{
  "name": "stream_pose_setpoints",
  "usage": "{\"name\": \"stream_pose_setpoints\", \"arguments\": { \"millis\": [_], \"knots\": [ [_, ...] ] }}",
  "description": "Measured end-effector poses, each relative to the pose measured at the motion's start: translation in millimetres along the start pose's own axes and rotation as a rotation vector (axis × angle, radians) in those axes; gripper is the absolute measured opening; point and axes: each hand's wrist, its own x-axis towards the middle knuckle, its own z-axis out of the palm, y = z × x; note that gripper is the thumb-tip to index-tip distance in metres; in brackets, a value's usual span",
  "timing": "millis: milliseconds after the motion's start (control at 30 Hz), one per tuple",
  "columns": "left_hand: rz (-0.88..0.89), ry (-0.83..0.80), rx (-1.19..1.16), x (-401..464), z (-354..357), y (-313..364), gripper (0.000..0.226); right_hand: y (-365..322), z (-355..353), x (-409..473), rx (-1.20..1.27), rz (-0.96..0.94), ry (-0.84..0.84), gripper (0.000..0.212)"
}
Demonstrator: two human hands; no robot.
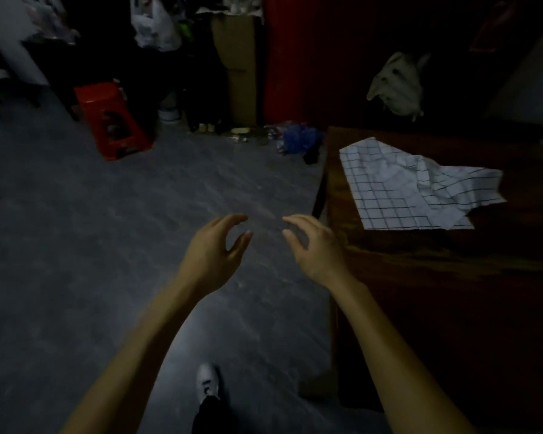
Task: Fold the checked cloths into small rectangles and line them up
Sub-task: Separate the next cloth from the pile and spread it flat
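Note:
A white cloth with a dark check pattern (pixel 389 189) lies rumpled and partly spread on the dark wooden table (pixel 436 277) at the right. A second checked piece (pixel 461 186) overlaps it on its right side. My left hand (pixel 217 245) and my right hand (pixel 314 245) hover side by side over the floor, left of the table's edge. Both hold nothing, their fingers loosely curved. Neither hand touches the cloth.
The grey floor (pixel 107 245) spreads to the left. A red plastic stool (pixel 113 120) stands at the back left. A cardboard box (pixel 235 67), bags and small clutter line the far wall. A pale bag (pixel 395 84) hangs behind the table. My white shoe (pixel 207 383) shows below.

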Motion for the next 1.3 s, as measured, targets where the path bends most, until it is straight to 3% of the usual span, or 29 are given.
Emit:
{"name": "stream_pose_setpoints", "arguments": {
  "millis": [400, 700, 1000, 1300],
  "knots": [
    [0.458, -0.259, -0.149, 218.7, 11.1, -20.3, 0.034, 14.5, -19.2, 98.9, -0.121, 0.354, 0.347, 0.03],
    [0.664, -0.494, -0.201, 337.7, 122.5, 18.2, 0.031, 112.5, -41.9, 145.9, -0.106, 0.578, 0.48, 0.031],
    [0.807, -0.662, -0.015, 455.9, 217.1, 81.0, 0.038, 228.0, -77.9, 212.7, -0.044, 0.717, 0.55, 0.03],
    [0.92, -0.792, 0.073, 528.3, 322.6, 86.7, 0.037, 296.6, -70.1, 260.8, -0.067, 0.987, 0.532, 0.034]
  ]
}}
